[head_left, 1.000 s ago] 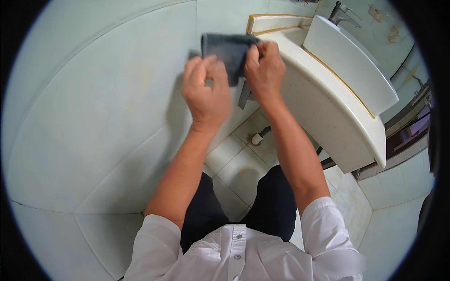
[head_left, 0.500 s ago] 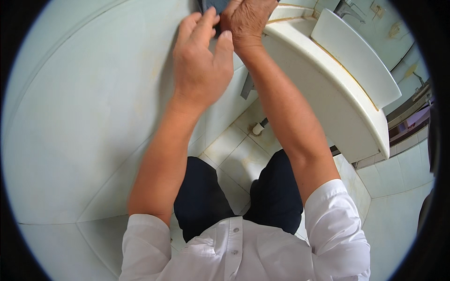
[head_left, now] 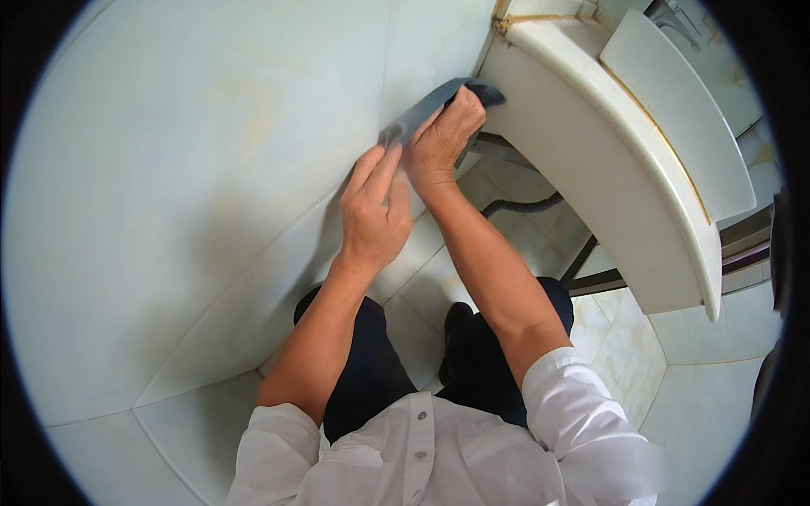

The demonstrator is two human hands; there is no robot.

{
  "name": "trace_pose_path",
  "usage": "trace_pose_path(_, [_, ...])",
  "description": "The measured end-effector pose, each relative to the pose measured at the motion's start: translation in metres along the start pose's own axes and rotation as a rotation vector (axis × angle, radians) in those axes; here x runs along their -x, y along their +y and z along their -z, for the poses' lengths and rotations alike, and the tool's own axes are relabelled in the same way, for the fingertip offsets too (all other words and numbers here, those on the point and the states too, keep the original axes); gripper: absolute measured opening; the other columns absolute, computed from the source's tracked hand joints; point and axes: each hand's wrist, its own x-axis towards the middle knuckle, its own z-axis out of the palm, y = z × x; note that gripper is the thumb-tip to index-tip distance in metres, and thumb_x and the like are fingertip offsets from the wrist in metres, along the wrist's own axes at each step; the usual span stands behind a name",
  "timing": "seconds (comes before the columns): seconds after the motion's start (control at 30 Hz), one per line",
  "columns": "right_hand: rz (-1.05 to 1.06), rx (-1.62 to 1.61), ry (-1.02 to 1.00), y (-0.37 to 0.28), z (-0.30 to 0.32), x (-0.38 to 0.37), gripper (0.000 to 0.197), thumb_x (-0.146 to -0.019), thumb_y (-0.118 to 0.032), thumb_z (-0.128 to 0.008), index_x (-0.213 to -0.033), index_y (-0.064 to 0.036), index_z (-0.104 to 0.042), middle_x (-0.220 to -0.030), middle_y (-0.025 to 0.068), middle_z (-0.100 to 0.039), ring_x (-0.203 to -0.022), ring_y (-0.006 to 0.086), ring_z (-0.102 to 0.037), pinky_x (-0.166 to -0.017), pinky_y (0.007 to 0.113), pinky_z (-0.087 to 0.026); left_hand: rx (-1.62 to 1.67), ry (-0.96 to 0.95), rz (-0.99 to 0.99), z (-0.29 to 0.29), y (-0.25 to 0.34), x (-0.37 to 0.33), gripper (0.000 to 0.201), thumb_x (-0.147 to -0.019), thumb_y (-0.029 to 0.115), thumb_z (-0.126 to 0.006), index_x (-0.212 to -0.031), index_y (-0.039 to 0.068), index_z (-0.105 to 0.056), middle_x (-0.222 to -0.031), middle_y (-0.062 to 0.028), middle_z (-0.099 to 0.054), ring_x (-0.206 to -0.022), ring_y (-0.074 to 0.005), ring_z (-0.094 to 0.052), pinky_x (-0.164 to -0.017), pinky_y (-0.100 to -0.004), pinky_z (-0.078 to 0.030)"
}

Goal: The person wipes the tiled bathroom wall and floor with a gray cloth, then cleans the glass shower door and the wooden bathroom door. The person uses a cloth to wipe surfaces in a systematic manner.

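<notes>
A grey-blue cloth stretches along the tiled wall, close to the corner by the washbasin counter. My right hand is closed around its right part, with a dark fold sticking out past the knuckles. At the cloth's nearer left end, the fingertips and thumb of my left hand come together on its edge, slightly blurred. Whether the cloth presses against the tiles cannot be made out.
Pale wall tiles fill the left side. To the right, a curved white counter carries a white basin with a metal tap. Beneath it, a dark ribbed hose crosses the tiled floor.
Both hands and the cloth now appear lower in the view, showing much more of the cloth. My left hand has gone from spread fingers to fingertips on its edge. The view has also shifted.
</notes>
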Motion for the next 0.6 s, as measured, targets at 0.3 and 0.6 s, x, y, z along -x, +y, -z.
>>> trace_pose_path(0.3, [-0.409, -0.022, -0.089, 0.029, -0.014, 0.087, 0.039, -0.097, -0.003, -0.044, -0.133, 0.0097, -0.043, -0.133, 0.0268, -0.046, -0.122, 0.0415, -0.041, -0.108, 0.046, -0.034, -0.112, -0.093, 0.09, -0.018, -0.031, 0.043, 0.033, -0.095, 0.004, -0.057, -0.125, -0.007, -0.066, -0.126, -0.0267, -0.064, -0.114, -0.0419, -0.065, -0.097, -0.0433, -0.053])
trace_pose_path(0.6, [-0.852, -0.017, -0.303, 0.055, -0.032, 0.201, 0.028, -0.092, -0.004, -0.046, -0.118, 0.0061, -0.051, -0.123, 0.0283, -0.05, -0.117, 0.0462, -0.045, -0.105, 0.051, -0.036, -0.208, -0.234, 0.329, -0.032, -0.073, 0.101, 0.033, -0.094, 0.008, -0.059, -0.123, -0.008, -0.067, -0.127, -0.0266, -0.065, -0.118, -0.0407, -0.064, -0.104, -0.0424, -0.049])
